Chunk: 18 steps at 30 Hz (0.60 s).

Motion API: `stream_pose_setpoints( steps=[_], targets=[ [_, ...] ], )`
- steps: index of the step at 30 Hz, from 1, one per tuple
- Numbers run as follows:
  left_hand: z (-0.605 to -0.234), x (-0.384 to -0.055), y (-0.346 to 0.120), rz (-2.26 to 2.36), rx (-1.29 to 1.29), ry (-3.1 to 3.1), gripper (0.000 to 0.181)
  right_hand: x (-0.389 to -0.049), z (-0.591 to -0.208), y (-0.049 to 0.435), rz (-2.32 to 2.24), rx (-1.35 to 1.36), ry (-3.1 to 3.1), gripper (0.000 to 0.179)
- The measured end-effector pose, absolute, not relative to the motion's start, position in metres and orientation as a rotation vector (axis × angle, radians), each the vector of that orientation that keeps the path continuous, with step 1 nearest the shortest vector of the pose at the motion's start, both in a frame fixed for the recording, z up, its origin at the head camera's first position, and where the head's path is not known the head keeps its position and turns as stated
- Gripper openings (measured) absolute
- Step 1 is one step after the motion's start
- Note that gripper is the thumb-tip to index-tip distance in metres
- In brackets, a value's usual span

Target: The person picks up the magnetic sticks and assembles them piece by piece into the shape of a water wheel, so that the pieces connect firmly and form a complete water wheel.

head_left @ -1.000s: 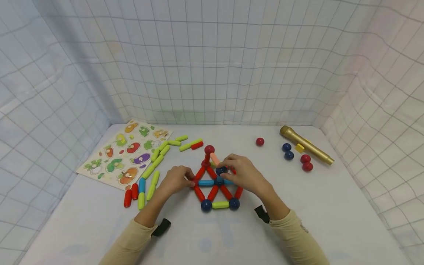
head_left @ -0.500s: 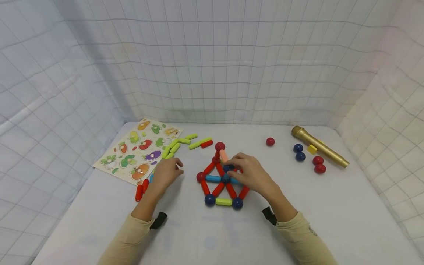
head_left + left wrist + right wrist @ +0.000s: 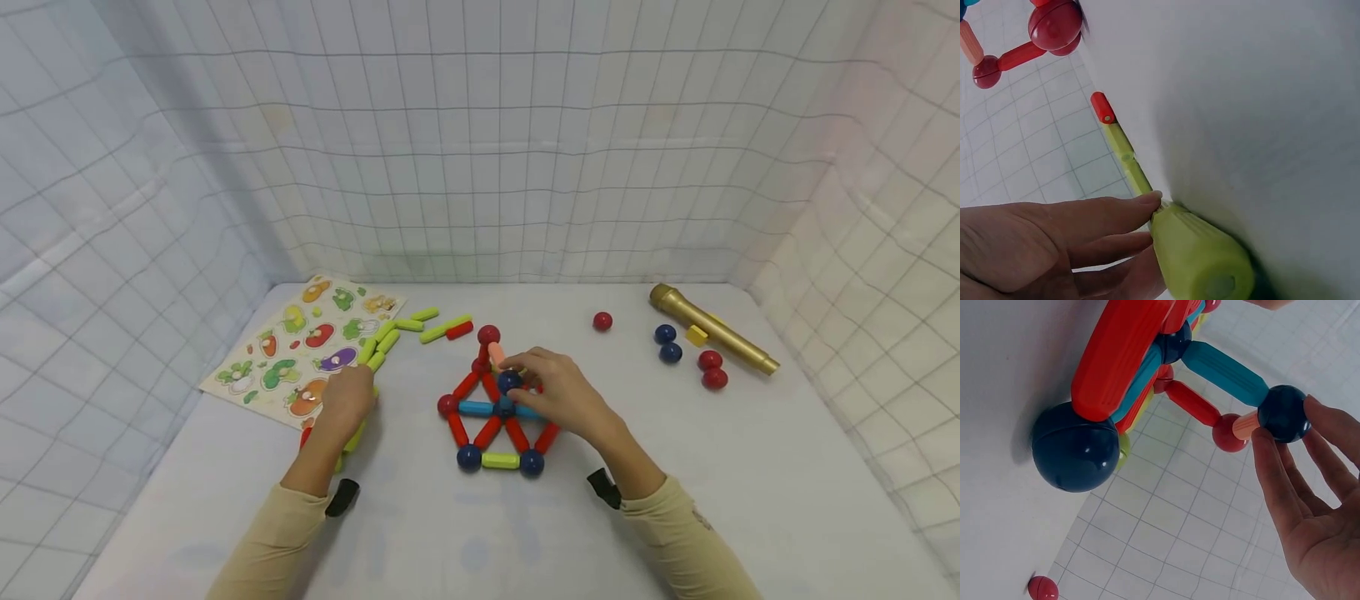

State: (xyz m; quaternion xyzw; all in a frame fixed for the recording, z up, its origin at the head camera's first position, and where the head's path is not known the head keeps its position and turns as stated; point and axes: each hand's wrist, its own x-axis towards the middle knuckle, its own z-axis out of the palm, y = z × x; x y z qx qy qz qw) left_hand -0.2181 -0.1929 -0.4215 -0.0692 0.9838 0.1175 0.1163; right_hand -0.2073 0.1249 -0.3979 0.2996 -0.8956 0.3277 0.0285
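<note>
Ball-and-rod frame (image 3: pixel 505 407): one, mid-table; parts behind the right hand (image 3: pixel 561 392) cannot be counted.
Balls in frame: seven visible from the head; three red, four dark blue, the held one included.
Rods in frame: at least seven red, two light blue lying level, one yellow-green along the near edge, one salmon rod (image 3: pixel 497 356) high up; the right wrist view adds one upright teal rod (image 3: pixel 1225 374).
Right fingers: thumb and fingertips clamped on one dark blue ball (image 3: pixel 1284 414), which sits atop the teal rod. The salmon rod runs from the top red ball (image 3: pixel 1230 432) toward it; contact cannot be confirmed.
Left hand (image 3: pixel 348 400): among loose rods, left of the frame; thumb tip at the end of one yellow-green rod (image 3: pixel 1200 253), fingers beside it. Whether they pinch it, cannot tell.
Loose rods: at least six yellow-green beyond the left hand; others partly covered.
Loose balls: five on the right; three red, two dark blue.
Gold microphone (image 3: pixel 712 327): one, beside a single yellow piece (image 3: pixel 697 335).
Vegetable-print sheet (image 3: pixel 288 346): one, far left.
</note>
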Motion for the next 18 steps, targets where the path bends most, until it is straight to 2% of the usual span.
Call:
stream_pose_setpoints(
  steps=[10, 15, 18],
  targets=[
    [-0.424, -0.217, -0.193, 0.474, -0.181, 2.904, 0.022, -0.206, -0.397, 0.125, 1.04, 0.915, -2.777, 0.038],
    [-0.423, -0.215, -0.19, 0.696, -0.178, 2.943, 0.029, -0.206, -0.397, 0.125, 1.04, 0.914, -2.773, 0.038],
    [-0.418, -0.212, -0.178, 0.978, -0.102, 2.941, 0.031, -0.207, -0.397, 0.125, 1.045, 0.913, -2.775, 0.037]
  ],
)
